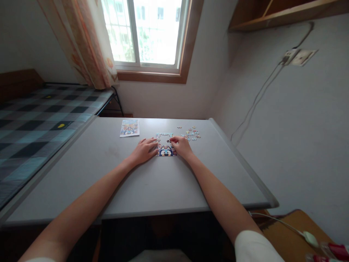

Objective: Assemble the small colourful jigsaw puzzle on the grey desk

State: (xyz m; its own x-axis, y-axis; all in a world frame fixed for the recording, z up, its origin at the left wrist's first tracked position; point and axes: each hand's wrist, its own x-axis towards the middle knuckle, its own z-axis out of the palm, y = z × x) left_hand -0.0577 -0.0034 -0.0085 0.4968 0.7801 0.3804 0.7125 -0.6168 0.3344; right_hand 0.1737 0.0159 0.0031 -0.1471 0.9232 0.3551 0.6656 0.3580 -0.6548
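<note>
Grey worktop [152, 189], beside a checked bed [35, 123], carries everything. The left hand [144, 150] lies flat and spread, fingertips touching the left edge of a half-built jigsaw [165, 151] (its middle is unfilled), which sits mid-worktop. A picture card [129, 127] lies well to its left, and loose pieces [191, 134] are scattered just to its right. The right hand [182, 145] rests at the jigsaw's right side, fingertips pinched on a small dark piece [168, 141].

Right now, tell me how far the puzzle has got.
Done: lower part and border of the puzzle look joined. In hand: the right hand touches its right edge; the left hand rests on its left side. Left: the bare middle and the loose pieces.
</note>
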